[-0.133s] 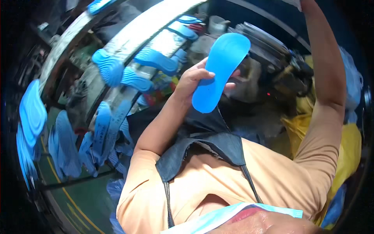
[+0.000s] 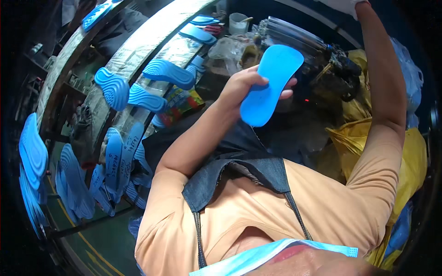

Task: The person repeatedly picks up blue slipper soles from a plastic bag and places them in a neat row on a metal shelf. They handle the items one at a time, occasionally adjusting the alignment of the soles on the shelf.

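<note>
A plain blue shoe insole [image 2: 271, 85] is gripped in my bare left hand [image 2: 244, 87], thumb across its smooth face and fingertips showing past the far edge. It tilts in front of my chest, above the dark apron. My right arm is stretched far forward on the right. Only part of my right hand [image 2: 346, 5], in a white glove, shows at the top edge; its fingers are cut off, and whatever it touches is out of sight.
Several ridged blue insoles [image 2: 113, 88] lie on a long pale rack [image 2: 152, 34] at left, and more stand below it. A metal roller machine [image 2: 297, 34] is at the far middle, beside a white cup [image 2: 238, 23]. Yellow bags [image 2: 410, 175] hang at right.
My left hand has shifted slightly right with the insole. The rack and its insoles appear further left and sharper. My right arm stays stretched forward, with slightly more of the glove showing.
</note>
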`<state>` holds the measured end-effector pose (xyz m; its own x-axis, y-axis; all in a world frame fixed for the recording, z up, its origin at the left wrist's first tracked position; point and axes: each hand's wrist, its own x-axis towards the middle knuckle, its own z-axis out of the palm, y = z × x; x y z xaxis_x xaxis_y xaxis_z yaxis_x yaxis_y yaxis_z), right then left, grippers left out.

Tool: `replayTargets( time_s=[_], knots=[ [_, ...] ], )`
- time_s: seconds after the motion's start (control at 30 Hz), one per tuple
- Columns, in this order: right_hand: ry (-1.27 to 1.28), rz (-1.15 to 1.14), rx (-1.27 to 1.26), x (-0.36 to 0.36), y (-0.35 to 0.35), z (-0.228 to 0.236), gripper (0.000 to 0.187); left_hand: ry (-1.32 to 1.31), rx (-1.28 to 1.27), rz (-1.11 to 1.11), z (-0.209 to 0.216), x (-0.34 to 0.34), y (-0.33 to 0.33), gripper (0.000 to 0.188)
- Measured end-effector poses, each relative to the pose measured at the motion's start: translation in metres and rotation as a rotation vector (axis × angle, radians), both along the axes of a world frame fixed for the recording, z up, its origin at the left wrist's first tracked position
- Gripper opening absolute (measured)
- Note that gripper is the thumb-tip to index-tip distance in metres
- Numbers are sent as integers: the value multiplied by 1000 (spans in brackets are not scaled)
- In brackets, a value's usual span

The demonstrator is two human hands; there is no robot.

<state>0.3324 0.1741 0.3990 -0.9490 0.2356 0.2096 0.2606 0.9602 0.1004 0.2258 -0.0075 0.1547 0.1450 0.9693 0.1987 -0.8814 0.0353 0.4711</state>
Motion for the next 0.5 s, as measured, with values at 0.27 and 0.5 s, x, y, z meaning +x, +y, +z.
replayTargets(
  time_s=[0.27,0.5],
  knots=[
    [-133,-49,-115,3,44,-54,33,275,-348,111,-15,1,59,48],
    [-379,109,-826,-25,165,-122,31,1365,-466,958,-105,-105,-3,41]
  ],
)
